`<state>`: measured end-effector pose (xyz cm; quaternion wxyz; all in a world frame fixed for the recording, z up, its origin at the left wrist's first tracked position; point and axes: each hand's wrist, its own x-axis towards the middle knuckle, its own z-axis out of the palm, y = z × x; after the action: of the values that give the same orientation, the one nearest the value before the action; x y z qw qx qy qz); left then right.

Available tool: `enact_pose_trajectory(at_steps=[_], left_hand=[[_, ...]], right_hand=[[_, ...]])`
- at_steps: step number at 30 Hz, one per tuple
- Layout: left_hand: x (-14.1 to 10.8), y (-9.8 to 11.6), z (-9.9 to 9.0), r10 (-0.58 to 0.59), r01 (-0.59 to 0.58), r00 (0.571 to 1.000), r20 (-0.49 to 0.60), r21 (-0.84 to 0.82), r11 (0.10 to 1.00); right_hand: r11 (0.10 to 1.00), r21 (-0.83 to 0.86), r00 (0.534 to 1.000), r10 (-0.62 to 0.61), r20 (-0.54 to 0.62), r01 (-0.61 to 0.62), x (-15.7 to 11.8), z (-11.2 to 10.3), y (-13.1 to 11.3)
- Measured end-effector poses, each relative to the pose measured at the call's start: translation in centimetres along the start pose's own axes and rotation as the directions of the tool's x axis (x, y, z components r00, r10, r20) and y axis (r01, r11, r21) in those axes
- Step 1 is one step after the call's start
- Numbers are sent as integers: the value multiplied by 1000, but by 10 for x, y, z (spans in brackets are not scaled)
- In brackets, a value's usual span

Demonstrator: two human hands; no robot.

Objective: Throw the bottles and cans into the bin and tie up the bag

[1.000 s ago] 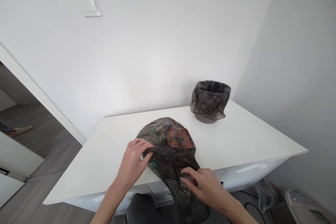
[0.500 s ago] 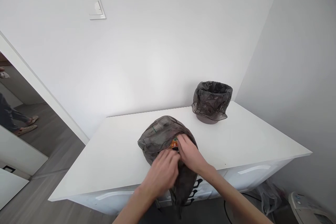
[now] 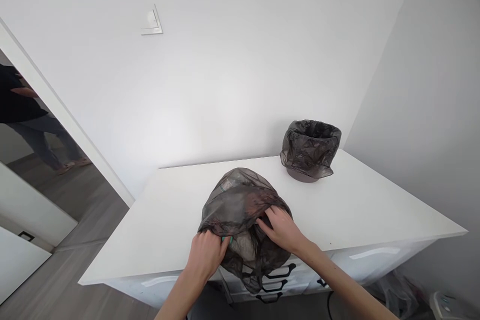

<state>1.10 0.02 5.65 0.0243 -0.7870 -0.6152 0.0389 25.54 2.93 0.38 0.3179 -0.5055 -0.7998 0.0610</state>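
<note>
A dark, see-through plastic garbage bag (image 3: 231, 206) with things inside sits at the front edge of the white cabinet top, part of it hanging over the drawers. My left hand (image 3: 205, 254) is closed on the left of the bag's mouth, with a bit of green showing by the thumb. On the right, my right hand (image 3: 280, 227) grips the rim of the same mouth, fingers partly under the film. Pale and reddish shapes show dimly through the plastic; what they are I cannot tell.
A brownish bin (image 3: 303, 176) lined with another dark bag stands at the back right of the cabinet top (image 3: 165, 210). Drawers with black handles (image 3: 281, 271) are below. A person (image 3: 41, 125) stands beyond the doorway at left. A light switch (image 3: 153, 22) is on the wall.
My hands have moved apart, pulling the bag's mouth wider. The orange packet seen between them is now covered by film. The person beyond the doorway shows more fully.
</note>
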Motion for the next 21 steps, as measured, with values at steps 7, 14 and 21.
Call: enact_pose_trajectory(at_steps=[7, 14, 21], left_hand=[[-3, 7, 17, -33, 29, 997, -64, -64, 998], [-5, -17, 26, -15, 21, 949, -315, 16, 1000], [-49, -70, -59, 2, -193, 710, -704, -191, 962]], right_hand=[[996, -86, 998, 2, -57, -7, -15, 28, 37], [997, -55, 983, 34, -181, -45, -21, 46, 51], [998, -1, 985, 57, -165, -58, -20, 43, 49]])
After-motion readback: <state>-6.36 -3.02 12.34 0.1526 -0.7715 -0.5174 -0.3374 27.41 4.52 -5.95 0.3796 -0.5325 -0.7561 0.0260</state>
